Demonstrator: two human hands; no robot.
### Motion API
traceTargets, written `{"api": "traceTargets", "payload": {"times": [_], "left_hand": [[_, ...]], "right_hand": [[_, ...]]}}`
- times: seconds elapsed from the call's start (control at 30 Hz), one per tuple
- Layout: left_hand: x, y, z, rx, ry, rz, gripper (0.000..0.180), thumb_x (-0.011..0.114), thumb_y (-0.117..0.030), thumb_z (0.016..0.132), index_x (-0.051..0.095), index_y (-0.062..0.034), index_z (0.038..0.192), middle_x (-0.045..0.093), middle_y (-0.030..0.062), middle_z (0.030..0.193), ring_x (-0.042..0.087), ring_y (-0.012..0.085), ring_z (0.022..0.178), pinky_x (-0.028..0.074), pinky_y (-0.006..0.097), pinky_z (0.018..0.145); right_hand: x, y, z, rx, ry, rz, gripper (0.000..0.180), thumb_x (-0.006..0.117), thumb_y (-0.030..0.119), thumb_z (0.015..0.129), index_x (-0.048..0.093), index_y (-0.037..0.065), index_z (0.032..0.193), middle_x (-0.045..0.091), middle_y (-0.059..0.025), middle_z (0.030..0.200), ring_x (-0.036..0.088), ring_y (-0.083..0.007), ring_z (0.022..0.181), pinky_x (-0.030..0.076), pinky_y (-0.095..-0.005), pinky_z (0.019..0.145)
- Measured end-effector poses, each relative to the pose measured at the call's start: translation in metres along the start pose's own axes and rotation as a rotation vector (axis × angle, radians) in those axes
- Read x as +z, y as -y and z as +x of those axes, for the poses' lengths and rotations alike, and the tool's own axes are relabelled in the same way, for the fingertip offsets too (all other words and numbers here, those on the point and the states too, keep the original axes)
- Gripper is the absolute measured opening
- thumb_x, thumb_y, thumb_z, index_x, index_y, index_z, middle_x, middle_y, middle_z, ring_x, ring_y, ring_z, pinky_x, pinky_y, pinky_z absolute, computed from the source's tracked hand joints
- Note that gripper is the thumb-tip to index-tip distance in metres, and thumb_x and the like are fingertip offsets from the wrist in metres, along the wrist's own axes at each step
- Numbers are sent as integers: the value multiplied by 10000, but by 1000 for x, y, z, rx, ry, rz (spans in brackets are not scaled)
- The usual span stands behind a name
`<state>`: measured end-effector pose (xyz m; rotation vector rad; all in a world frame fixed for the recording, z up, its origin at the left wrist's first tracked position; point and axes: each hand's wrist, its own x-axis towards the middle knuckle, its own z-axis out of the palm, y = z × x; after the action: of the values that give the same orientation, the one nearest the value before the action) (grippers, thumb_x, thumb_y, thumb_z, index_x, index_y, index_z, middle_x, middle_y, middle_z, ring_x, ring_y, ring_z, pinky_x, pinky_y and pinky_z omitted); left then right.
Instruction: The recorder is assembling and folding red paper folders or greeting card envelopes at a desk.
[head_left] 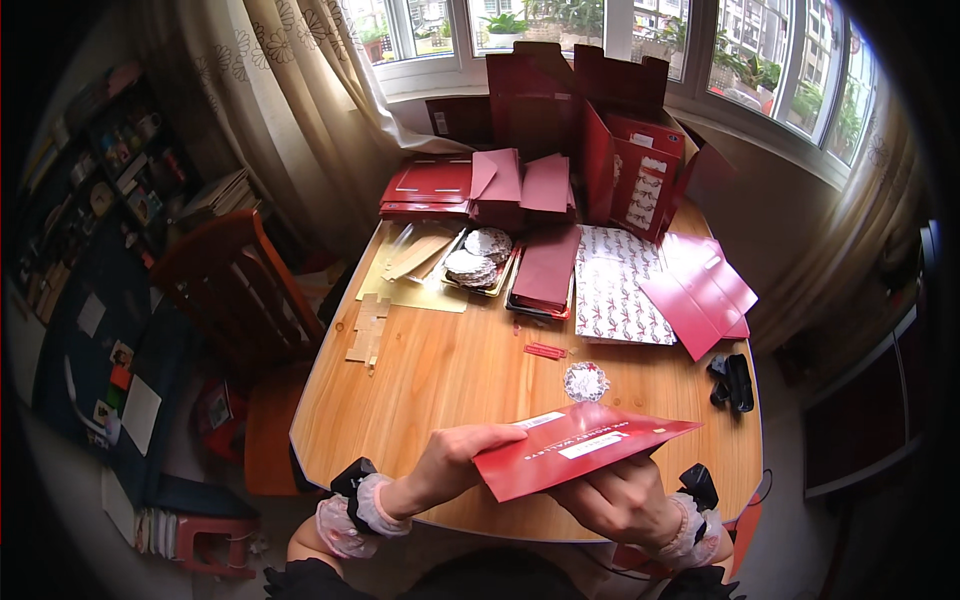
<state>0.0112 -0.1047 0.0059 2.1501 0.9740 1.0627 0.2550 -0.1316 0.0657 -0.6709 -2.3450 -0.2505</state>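
Both hands, left hand and right hand, grip closed on a flat red envelope over the near bench edge. Round patterned sticker lies just beyond the envelope, unapplied. Red envelope stacks farther back, many apparently left.

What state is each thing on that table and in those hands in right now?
Red envelope: flat, held up over the table edge in both hands.
Left hand: gripping the envelope's left end.
Right hand: supporting the envelope from beneath.
Round doily: lying flat on the wooden table.
Patterned sheets: laid flat.
Red box: standing, flaps open.
Tray: filled with silvery discs.
Wooden chair: unoccupied, beside the table.
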Motion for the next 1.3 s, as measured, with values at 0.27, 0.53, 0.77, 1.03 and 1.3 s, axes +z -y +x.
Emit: {"api": "traceTargets", "payload": {"times": [0.27,0.53,0.77,1.03,1.3], "left_hand": [[-1,9,-1,-86,124,-100,380,743,-61,791,638,6,1150,703,166,1061,700,227,976,552,303,847],[4,10,7,-138,163,-185,394,736,-66,803,631,4,1176,703,164,1047,699,219,962,544,296,850],[11,2,20,-119,142,-156,330,687,-29,810,635,-73,1133,689,145,923,698,274,833,539,326,720],[18,0,39,-99,92,-154,322,682,-27,834,628,-62,1150,694,140,912,689,259,787,536,329,702],[15,-2,49,-120,55,-102,358,686,-26,831,631,-65,1183,691,141,897,681,254,740,533,325,664]], "right_hand": [[-2,9,8,8,79,-28,298,643,113,687,712,82,975,630,-48,800,639,-189,726,511,-331,640],[-8,13,14,103,311,-60,193,610,113,722,669,61,898,607,-45,742,639,-170,614,482,-282,496],[-17,-11,36,237,463,52,201,629,84,793,682,59,985,647,-105,777,658,-255,692,513,-350,572],[-38,-60,56,205,448,412,316,692,80,762,671,72,1077,667,-156,923,645,-352,859,529,-408,738],[-42,-70,70,270,626,332,226,670,81,756,675,52,980,668,-167,831,654,-350,770,534,-410,659]]}}
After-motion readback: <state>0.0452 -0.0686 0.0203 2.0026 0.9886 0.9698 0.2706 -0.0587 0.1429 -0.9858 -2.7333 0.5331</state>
